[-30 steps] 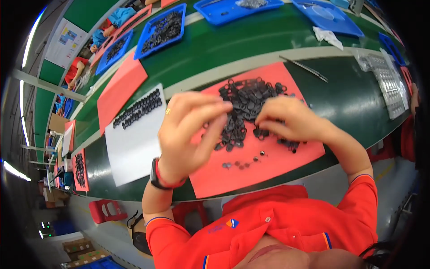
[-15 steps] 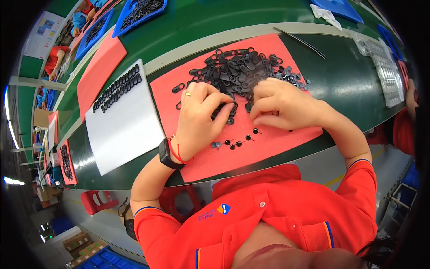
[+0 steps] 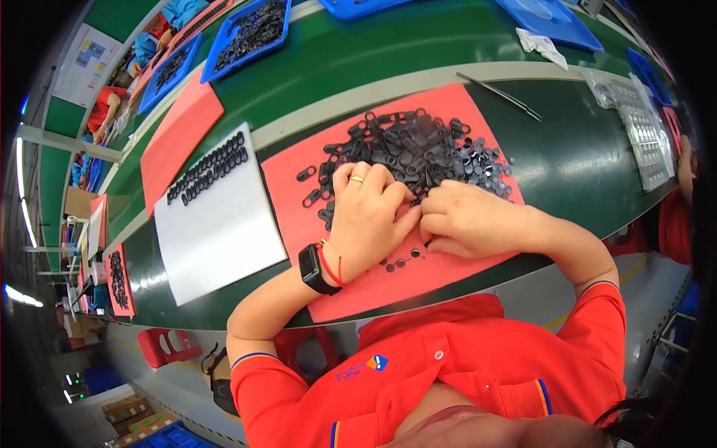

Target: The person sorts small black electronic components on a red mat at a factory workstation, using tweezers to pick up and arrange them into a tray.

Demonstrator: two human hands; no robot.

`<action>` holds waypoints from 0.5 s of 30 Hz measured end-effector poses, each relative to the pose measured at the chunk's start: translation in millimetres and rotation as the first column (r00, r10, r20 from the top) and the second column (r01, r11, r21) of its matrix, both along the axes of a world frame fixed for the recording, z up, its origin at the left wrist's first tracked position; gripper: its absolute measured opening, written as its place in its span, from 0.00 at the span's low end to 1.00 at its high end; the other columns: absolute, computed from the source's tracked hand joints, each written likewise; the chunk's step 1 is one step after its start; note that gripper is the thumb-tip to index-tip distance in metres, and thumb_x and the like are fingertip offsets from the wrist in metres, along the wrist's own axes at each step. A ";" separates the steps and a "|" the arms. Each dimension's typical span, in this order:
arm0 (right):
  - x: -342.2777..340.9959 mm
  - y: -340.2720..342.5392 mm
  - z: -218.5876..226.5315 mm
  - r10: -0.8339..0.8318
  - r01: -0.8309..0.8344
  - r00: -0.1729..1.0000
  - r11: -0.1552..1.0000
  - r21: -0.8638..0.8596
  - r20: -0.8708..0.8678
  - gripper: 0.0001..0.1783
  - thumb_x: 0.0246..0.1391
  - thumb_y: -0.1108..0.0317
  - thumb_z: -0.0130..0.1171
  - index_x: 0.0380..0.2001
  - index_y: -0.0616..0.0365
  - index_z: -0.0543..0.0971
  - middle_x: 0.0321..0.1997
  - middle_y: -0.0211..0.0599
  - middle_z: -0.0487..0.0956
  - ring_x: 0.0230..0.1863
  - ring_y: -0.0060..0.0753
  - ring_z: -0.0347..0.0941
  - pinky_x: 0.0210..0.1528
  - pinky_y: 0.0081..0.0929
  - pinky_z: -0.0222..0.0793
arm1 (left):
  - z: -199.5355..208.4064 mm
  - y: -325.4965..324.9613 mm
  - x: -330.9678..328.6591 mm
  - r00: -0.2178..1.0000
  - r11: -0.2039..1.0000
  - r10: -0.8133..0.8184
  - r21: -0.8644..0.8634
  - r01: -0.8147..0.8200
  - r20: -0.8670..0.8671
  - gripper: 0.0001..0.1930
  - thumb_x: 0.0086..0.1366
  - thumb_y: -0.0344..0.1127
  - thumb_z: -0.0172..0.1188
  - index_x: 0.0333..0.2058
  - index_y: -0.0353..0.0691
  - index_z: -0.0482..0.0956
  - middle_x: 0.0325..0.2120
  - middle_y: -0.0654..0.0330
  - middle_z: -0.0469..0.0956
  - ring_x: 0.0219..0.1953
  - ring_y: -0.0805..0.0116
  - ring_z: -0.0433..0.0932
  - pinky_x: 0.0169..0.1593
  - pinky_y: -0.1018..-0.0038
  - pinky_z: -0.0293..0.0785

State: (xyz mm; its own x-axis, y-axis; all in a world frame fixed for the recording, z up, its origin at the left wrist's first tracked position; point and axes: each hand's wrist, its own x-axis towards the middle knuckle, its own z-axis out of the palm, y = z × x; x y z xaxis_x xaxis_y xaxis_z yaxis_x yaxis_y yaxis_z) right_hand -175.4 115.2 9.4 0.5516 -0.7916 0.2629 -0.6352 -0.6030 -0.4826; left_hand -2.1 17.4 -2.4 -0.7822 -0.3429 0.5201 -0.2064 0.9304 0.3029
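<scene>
My left hand (image 3: pixel 373 213) and my right hand (image 3: pixel 470 219) meet over the pink foam mat (image 3: pixel 351 295), at the near edge of a heap of black plastic parts (image 3: pixel 403 138). Each of these parts is oblong with a hole at one end. The left fingers are pinched, with a dark bit of a small black part showing at their tips. Thumb and fingers of my right hand are pressed together beside it; what they hold is hidden. Several small round black pieces (image 3: pixel 401 263) lie in a row below the hands. Small shiny grey discs (image 3: pixel 482 166) are scattered right of the heap.
On the left, a white foam sheet (image 3: pixel 216 254) carries two rows of black parts (image 3: pixel 213 172). Tweezers (image 3: pixel 500 97) lie beyond the mat on the green table (image 3: pixel 553 149). A clear plastic tray (image 3: pixel 638 134) is at right. Blue bins (image 3: pixel 246 37) stand at the back.
My hands have come together: the left moved right toward the right hand, away from the heap's near left side. The whole view has shifted slightly, with the table lower in the picture.
</scene>
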 end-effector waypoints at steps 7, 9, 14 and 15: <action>6.3 2.8 0.4 0.002 -0.002 1.000 1.000 -0.004 -0.021 0.12 0.39 0.66 0.64 0.25 0.59 0.73 0.28 0.37 0.71 0.34 0.38 0.69 0.39 0.32 0.63 | -0.1 -1.9 0.7 0.999 0.996 0.005 0.088 -0.002 -0.032 0.06 0.41 0.32 0.66 0.21 0.45 0.77 0.23 0.66 0.68 0.31 0.68 0.68 0.46 0.67 0.55; 6.2 4.9 -1.9 -0.010 0.010 0.999 1.000 -0.014 -0.035 0.12 0.40 0.66 0.64 0.25 0.59 0.72 0.29 0.37 0.71 0.34 0.37 0.69 0.39 0.32 0.63 | 2.6 -2.6 -0.2 0.998 0.984 -0.002 0.177 0.013 -0.062 0.06 0.43 0.33 0.66 0.21 0.45 0.77 0.24 0.66 0.69 0.33 0.69 0.68 0.47 0.67 0.54; 10.4 12.2 0.2 -0.136 0.128 0.982 0.989 -0.069 -0.131 0.12 0.38 0.67 0.63 0.23 0.61 0.72 0.26 0.40 0.71 0.30 0.39 0.72 0.35 0.33 0.68 | 10.0 -7.6 8.7 0.983 0.886 0.030 0.459 0.059 -0.184 0.03 0.53 0.24 0.62 0.26 0.36 0.77 0.23 0.62 0.77 0.23 0.78 0.74 0.27 0.81 0.68; 11.1 12.9 0.3 -0.135 0.126 0.982 0.990 -0.070 -0.133 0.12 0.38 0.67 0.63 0.23 0.61 0.72 0.26 0.40 0.71 0.30 0.39 0.72 0.35 0.33 0.68 | 17.1 -2.8 12.3 0.991 0.753 0.063 0.658 0.032 -0.119 0.03 0.57 0.26 0.60 0.30 0.34 0.75 0.24 0.62 0.77 0.23 0.82 0.74 0.24 0.85 0.69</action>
